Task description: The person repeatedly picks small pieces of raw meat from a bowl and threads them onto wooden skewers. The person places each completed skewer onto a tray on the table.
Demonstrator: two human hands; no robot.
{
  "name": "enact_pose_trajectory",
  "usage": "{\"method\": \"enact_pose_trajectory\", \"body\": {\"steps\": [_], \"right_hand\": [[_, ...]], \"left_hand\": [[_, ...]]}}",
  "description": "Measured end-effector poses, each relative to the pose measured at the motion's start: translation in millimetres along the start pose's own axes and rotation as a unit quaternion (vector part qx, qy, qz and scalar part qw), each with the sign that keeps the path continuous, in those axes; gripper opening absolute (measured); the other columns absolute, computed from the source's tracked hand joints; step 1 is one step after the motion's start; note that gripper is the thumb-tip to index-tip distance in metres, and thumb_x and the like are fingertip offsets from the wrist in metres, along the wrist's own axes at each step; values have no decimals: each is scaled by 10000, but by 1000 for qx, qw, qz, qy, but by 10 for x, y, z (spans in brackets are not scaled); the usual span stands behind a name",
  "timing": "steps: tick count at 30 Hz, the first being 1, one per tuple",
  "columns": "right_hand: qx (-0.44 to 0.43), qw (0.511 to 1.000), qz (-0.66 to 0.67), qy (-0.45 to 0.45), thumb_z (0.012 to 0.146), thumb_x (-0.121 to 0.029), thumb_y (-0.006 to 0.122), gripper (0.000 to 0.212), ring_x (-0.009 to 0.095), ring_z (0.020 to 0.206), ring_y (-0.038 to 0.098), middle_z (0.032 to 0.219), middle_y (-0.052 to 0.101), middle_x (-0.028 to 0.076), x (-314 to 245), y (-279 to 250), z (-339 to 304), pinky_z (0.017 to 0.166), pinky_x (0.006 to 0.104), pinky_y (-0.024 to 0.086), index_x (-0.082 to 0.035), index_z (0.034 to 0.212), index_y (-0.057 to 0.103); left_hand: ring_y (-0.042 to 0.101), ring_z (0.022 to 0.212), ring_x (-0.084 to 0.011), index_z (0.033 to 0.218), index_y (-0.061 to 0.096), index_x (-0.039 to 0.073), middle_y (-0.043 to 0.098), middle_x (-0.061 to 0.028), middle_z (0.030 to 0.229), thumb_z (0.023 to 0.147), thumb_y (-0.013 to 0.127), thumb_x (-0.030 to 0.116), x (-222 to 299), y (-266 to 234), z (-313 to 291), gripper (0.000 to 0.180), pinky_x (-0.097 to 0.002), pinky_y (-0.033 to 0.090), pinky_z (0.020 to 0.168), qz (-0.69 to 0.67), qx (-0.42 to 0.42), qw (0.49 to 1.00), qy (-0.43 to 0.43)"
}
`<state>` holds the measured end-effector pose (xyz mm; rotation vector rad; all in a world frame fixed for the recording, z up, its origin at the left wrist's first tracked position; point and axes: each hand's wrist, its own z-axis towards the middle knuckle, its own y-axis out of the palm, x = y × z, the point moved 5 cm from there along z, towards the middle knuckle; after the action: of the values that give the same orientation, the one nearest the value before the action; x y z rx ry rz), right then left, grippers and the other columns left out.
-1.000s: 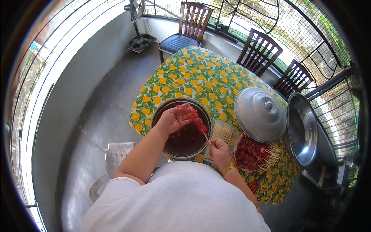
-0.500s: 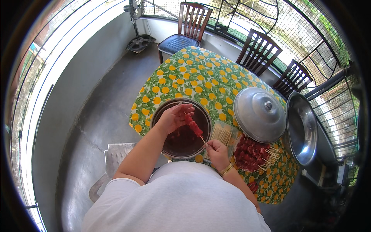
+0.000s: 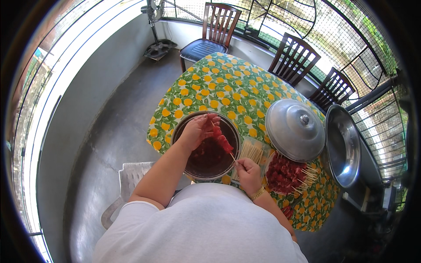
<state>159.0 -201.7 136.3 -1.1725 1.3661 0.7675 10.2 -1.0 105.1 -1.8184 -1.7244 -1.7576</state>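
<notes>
My right hand (image 3: 249, 175) is closed on the bare lower end of a meat skewer (image 3: 222, 141), a wooden stick threaded with red raw meat. The skewer slants up and left over a large round pot (image 3: 239, 142) with dark red contents. At its upper end is my left hand (image 3: 201, 131), wet and reddish, with fingers apart and loosely curved around the tip. Right of the pot, a clear tray (image 3: 266, 151) holds bare wooden sticks (image 3: 251, 151). Beyond it, finished meat skewers (image 3: 285, 175) lie heaped in a dish, stick ends pointing right.
A domed metal lid (image 3: 289, 131) lies behind the heaped skewers. To its right a wide metal basin (image 3: 342, 147) stands on edge. The table wears a lemon-patterned cloth (image 3: 206, 81). Dark wooden chairs (image 3: 294, 59) stand along the far side, and a pedestal fan (image 3: 154, 26) far left.
The skewer and my right hand have shifted slightly right. My left hand's fingers have curved in a little around the skewer's upper end.
</notes>
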Motion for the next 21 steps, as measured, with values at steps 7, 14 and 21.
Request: {"method": "enact_pose_trajectory", "body": {"steps": [7, 14, 21], "right_hand": [[15, 995, -51, -88, 925, -37, 622, 69, 72, 607, 530, 688, 598, 13, -101, 23, 14, 561, 241, 432, 7, 888, 660], [19, 996, -58, -62, 922, -45, 630, 75, 83, 621, 546, 678, 616, 33, -86, 0, 11, 577, 254, 447, 14, 892, 666], [29, 996, -61, -58, 926, -45, 624, 84, 78, 626, 540, 689, 615, 32, -100, 22, -9, 581, 246, 440, 16, 892, 670]], "left_hand": [[631, 1056, -139, 1239, 612, 105, 666, -17, 1206, 1059, 415, 279, 31, 38, -17, 318, -368, 488, 890, 19, 25, 999, 15], [632, 1014, -139, 1173, 642, 93, 692, -21, 1131, 1054, 427, 260, 34, 56, -28, 297, -360, 495, 873, 47, 32, 998, 21], [652, 966, -161, 1156, 620, 81, 696, -75, 1129, 1054, 419, 232, -70, 134, -42, 271, -351, 510, 832, 20, 52, 998, 35]]}}
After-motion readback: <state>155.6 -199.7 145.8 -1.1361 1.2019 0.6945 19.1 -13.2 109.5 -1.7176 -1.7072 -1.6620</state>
